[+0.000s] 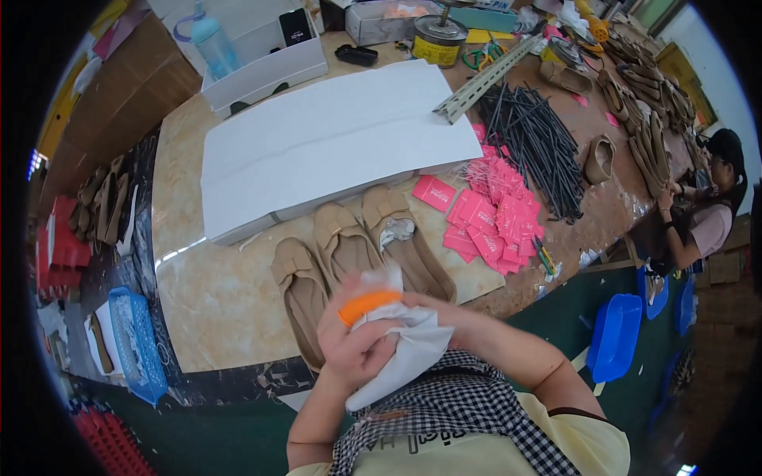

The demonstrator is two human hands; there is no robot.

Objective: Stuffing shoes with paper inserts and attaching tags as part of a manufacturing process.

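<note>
A crumpled sheet of white tissue paper (409,349) is bunched between my two hands, close to my apron. My left hand (349,349) is closed on the paper, its thumb and fingers pinching it. My right hand (425,308) meets it from the other side, closed on the same paper, its fingers partly hidden and smeared by motion. A bright orange band or sleeve (370,306) shows by the fingers; I cannot tell what it is. Just beyond lie tan flat shoes with bows: a left one (297,297), a middle one (341,238) and a right one (421,270) with white paper in its toe.
A long box covered with white paper (333,151) spans the table. To its right lie pink cards (496,218), dark thin sticks (532,143) and a metal angle bar (488,79). Blue baskets (136,345) flank the table. At the far right a person (710,206) works beside more tan shoes (649,155).
</note>
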